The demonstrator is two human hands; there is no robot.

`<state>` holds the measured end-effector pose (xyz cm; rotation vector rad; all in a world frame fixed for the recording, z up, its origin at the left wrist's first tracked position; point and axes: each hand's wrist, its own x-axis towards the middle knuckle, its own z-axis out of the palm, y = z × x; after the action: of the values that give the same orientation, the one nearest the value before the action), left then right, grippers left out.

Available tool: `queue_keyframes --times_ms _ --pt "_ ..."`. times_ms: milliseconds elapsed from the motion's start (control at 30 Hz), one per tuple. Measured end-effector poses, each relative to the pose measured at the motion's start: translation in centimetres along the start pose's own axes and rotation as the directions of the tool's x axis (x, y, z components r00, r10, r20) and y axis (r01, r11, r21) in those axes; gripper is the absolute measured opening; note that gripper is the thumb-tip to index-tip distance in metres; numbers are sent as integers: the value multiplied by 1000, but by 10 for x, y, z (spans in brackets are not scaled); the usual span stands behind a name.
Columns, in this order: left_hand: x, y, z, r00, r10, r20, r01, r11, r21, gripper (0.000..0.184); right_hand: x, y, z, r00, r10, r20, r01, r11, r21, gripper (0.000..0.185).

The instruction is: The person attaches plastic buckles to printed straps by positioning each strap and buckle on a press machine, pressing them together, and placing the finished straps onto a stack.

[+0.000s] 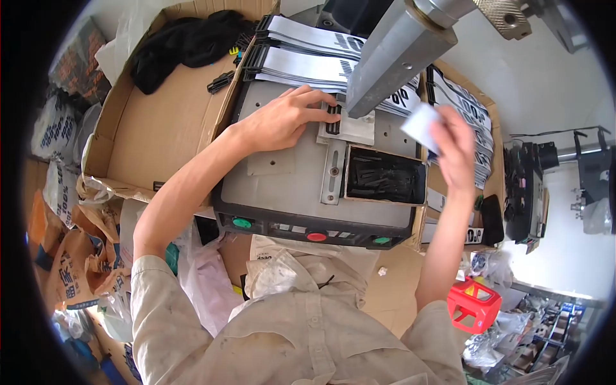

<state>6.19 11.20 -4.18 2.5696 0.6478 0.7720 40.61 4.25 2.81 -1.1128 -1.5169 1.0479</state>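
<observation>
your beige button-front shirt (301, 343) sits before the grey metal counter (289, 192); your left hand (289, 119), its grip unclear, touches a black slotted plastic piece (333, 120) on a pale metal plate (359, 131), while your right hand (456, 146) holds a blurred white card (420, 125).

Metal column (399, 61) between hands (280, 119) (455, 146), free tabletop (289, 186) front-left

A black cloth (176, 48) lies in an open cardboard box (163, 125), with crumpled brown paper bags (72, 260) at lower left and a red plastic piece (475, 290) at lower right.
</observation>
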Motion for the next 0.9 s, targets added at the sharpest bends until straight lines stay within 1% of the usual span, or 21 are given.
queue_keyframes --times_ms 67,133,167,200,267,300,367,467,600,667,700,733,767,800,833,867,900 --pt "-1 -1 1 1000 18 -14 -17 1000 25 48 28 11 28 977 98 191 -79 992 -103 30" --pt "-1 -3 2 996 75 -48 -73 996 43 54 44 21 53 940 137 313 -45 958 -285 31" --pt "-1 -4 2 996 73 -50 -71 996 46 54 48 30 61 931 155 330 -37 941 -338 31" --pt "-2 -4 2 996 76 -37 -73 995 65 53 49 40 69 950 31 310 89 926 -366 32" --pt "-2 -5 2 997 67 -27 -64 994 85 52 48 50 75 968 7 253 137 824 -549 31" --pt "-2 -6 2 997 70 -25 -68 995 80 52 48 49 78 966 12 260 137 827 -546 31" --pt "-2 -7 2 997 72 -18 -70 995 65 52 44 45 80 979 -3 205 112 847 -520 29" --pt "0 -8 3 997 77 -23 -76 995 61 54 41 40 82 987 32 155 59 836 -546 27" --pt "-1 -8 4 996 79 -44 -77 996 50 55 39 43 83 987 1 162 89 833 -546 26" --pt "0 -7 3 996 79 -45 -77 996 52 55 40 47 83 985 13 170 66 889 -452 26" --pt "1 -4 2 996 71 -46 -68 996 53 58 40 49 84 986 17 166 61 891 -451 26" --pt "2 -2 1 997 62 -46 -59 997 54 60 41 51 84 975 -129 180 207 819 -536 26" --pt "2 -1 0 997 62 -39 -60 997 51 60 42 53 84 941 -268 207 338 716 -611 27" --pt "2 0 -1 999 51 -18 -49 994 99 58 42 56 83 943 -264 201 331 721 -609 27" --pt "2 1 -1 999 39 3 -39 988 148 57 42 60 82 930 -278 240 367 671 -644 26" --pt "1 1 0 999 38 11 -39 989 146 57 42 65 82 915 -290 280 402 618 -675 24" --pt "1 0 0 999 31 6 -32 993 114 57 42 66 84 928 -249 277 373 649 -663 18"
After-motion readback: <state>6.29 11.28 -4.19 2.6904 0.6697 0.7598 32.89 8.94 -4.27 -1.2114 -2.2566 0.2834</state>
